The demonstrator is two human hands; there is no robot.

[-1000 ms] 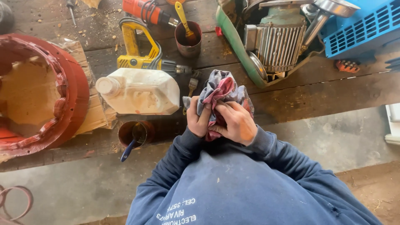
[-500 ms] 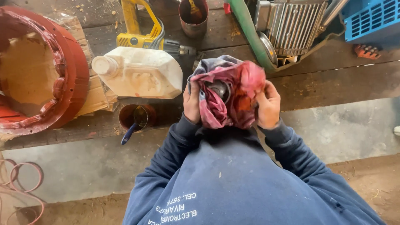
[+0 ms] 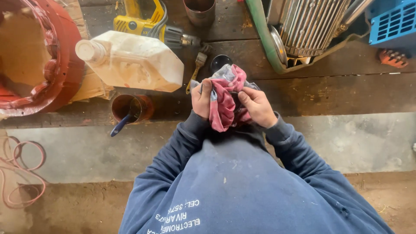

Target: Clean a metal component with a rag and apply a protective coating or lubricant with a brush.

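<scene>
gripping a bunched red-and-grey rag (image 3: 227,102) with both hands at the near edge of the wooden bench (image 3: 329,93); the left hand (image 3: 202,99) is clenched on the rag's left side, fingers curled over the cloth; the right hand (image 3: 257,106) pinches into its right side, thumb and fingertips pressed into the folds; a dark round part (image 3: 220,63) peeks out above the rag (whether the cloth wraps it, i cannot tell); just left of the hands lies a small paintbrush (image 3: 196,69), and beyond it a white plastic jug (image 3: 134,60) on its side; a rusty can (image 3: 131,108) with a blue-handled tool (image 3: 119,125) stands near the left hand; a yellow drill (image 3: 149,28) lies behind the jug; a finned motor (image 3: 310,26) sits well to the right; a big red stator housing (image 3: 52,60) fills the far left
</scene>
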